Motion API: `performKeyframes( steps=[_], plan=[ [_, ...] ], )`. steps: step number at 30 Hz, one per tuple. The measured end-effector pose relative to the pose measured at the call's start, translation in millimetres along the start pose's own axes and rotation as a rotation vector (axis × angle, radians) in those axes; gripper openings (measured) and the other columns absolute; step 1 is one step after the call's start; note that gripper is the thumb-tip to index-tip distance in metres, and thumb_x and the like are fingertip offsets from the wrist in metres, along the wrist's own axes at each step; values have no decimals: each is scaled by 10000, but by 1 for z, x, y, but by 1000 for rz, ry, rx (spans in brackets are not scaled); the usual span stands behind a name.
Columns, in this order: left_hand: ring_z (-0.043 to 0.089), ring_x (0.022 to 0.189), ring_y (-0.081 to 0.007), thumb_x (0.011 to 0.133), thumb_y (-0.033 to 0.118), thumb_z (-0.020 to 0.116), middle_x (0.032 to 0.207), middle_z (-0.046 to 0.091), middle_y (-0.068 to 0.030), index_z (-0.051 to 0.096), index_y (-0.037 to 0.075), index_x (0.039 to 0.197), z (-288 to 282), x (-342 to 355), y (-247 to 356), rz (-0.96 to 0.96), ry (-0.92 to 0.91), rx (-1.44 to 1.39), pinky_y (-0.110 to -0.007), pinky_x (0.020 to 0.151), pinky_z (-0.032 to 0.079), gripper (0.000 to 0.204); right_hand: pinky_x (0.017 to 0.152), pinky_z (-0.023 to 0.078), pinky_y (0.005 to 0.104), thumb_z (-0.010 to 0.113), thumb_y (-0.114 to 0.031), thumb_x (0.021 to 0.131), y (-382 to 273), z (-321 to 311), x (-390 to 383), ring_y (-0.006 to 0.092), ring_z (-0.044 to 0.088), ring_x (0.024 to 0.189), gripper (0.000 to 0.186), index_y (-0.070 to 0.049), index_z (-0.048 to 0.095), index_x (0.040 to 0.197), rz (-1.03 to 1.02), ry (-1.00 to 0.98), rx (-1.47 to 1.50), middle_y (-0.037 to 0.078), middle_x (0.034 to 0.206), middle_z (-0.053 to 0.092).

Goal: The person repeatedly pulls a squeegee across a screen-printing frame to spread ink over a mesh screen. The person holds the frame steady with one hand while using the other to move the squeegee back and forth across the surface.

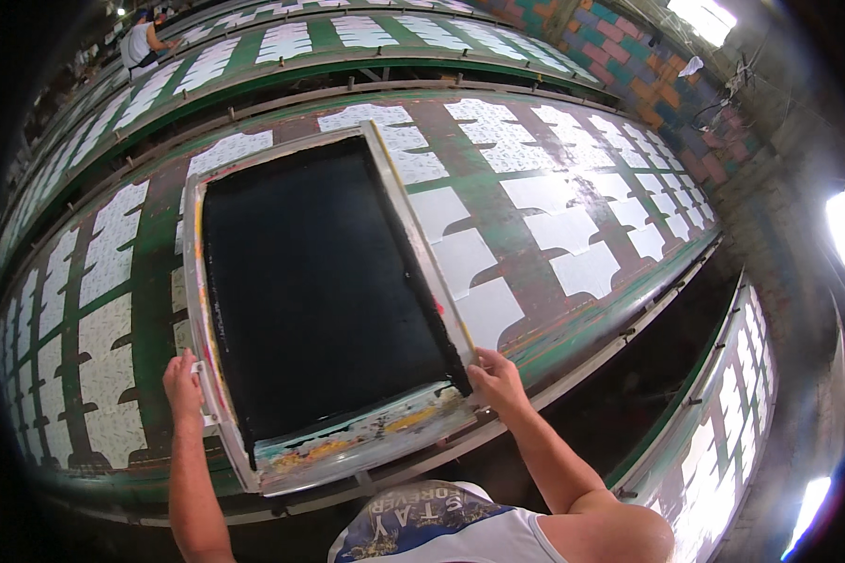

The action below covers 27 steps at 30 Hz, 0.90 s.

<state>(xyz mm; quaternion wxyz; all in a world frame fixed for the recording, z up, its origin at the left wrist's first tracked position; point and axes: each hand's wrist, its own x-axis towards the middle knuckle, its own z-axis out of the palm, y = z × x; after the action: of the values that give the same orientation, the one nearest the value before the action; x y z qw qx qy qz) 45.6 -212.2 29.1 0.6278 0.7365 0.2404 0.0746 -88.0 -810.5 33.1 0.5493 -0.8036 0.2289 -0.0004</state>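
Left of the bench run: patterned pale cut pieces (108,352) lay in columns on the long green-and-brown desk (160,310). The left hand (183,387) was curled round the outer edge of the left rail (197,281), at a small pale fitting (207,399) toward the near end.

Centre: the screen-printing frame (324,291) was held over the desk, its near end by the desk's near edge; whether any part rested there I could not tell. Handling, my estimate: rigid rails, awkward more than heavy, wanting two hands. The dark mesh (314,272) was presumably taut and easily dented or torn, so best left untouched. The colour-smeared near band (366,436) might have been slick if wet. Best holds: opposite long rails, as taken; grips further along would probably have balanced the far end better.

Orientation: long axis ran away from the person, far end leaning left, near end turned toward the body; dark face up.

Right: the right hand (499,383) was closed on the right rail (421,235), close to the near corner. Beyond it, plain pale cut pieces (561,230) lay in columns.
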Motion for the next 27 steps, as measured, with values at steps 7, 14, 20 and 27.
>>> performKeyframes(
  steps=[7,14,20,27],
  plan=[
    [372,508,-44,1103,414,711,655,415,76,625,125,935,145,-77,8,-19,-14,-16,-259,438,278,345,822,570,326,764,-97,992,79,-122,66,145,689,938,467,35,690,1435,15,94,-59,74,1052,740],
    [379,536,-39,1111,391,700,669,418,83,658,107,983,232,-131,12,-37,-19,-37,-257,459,277,314,902,605,368,789,-150,976,102,-209,95,218,769,1005,518,12,688,1458,74,19,19,150,1123,811],
    [384,559,-26,1114,403,704,696,433,96,664,120,984,264,-147,18,-17,-36,-42,-247,480,262,313,875,587,342,791,-127,971,124,-228,112,181,749,951,525,28,684,1461,60,86,11,142,1119,809],
    [597,805,-85,1097,328,713,879,649,9,718,57,1065,274,-145,4,-23,-38,44,-295,717,472,273,886,576,328,757,-79,985,128,-252,112,160,737,961,502,18,679,1472,21,2,88,120,1065,801]
  ],
)
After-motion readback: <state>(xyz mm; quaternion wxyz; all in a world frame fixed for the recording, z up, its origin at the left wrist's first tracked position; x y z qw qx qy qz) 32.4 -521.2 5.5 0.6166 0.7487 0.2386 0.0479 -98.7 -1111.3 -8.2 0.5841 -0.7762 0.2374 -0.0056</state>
